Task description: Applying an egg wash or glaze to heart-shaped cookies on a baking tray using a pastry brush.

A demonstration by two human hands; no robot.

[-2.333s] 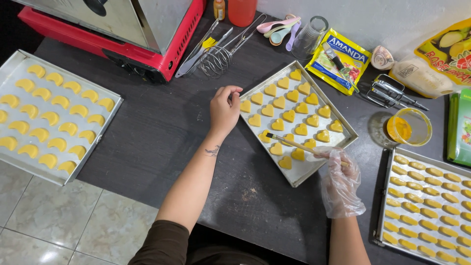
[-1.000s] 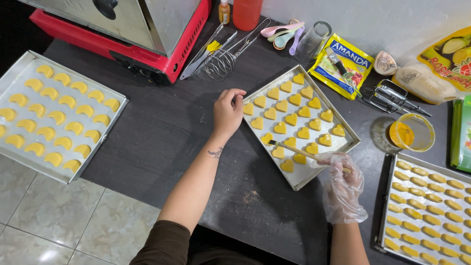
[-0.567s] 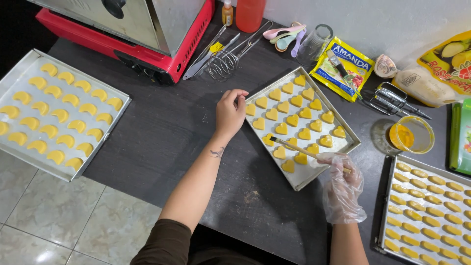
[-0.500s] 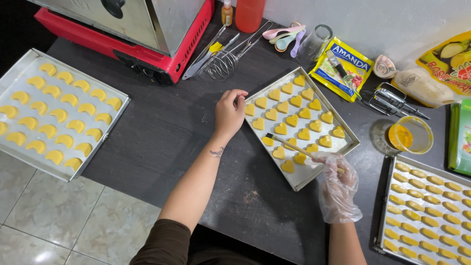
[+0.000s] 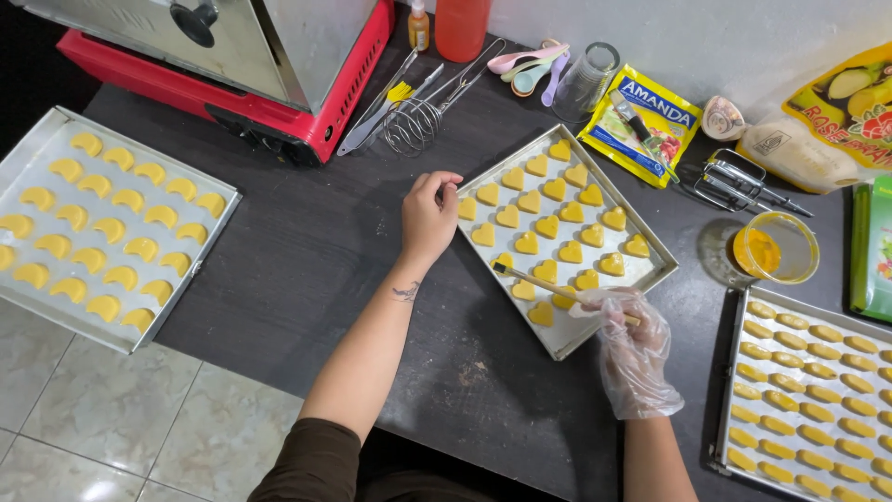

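Observation:
A metal baking tray [image 5: 569, 339] lies tilted on the dark table, filled with several yellow heart-shaped cookies [image 5: 526, 243]. My left hand [image 5: 429, 216], bare, grips the tray's left edge. My right hand [image 5: 630, 344], in a clear plastic glove, holds a thin wooden-handled brush [image 5: 537, 279]. The brush tip rests on a cookie near the tray's lower left side.
A tray of crescent cookies [image 5: 102, 228] overhangs the table's left edge. Another tray of oval cookies [image 5: 806, 390] sits at the right. A small bowl of yellow glaze [image 5: 773, 249] stands right of the middle tray. A red oven [image 5: 232, 65], whisk [image 5: 418, 116], spoons and packets line the back.
The brush tip has moved left along the lower cookies of the tray. My left hand has stayed on the tray's edge.

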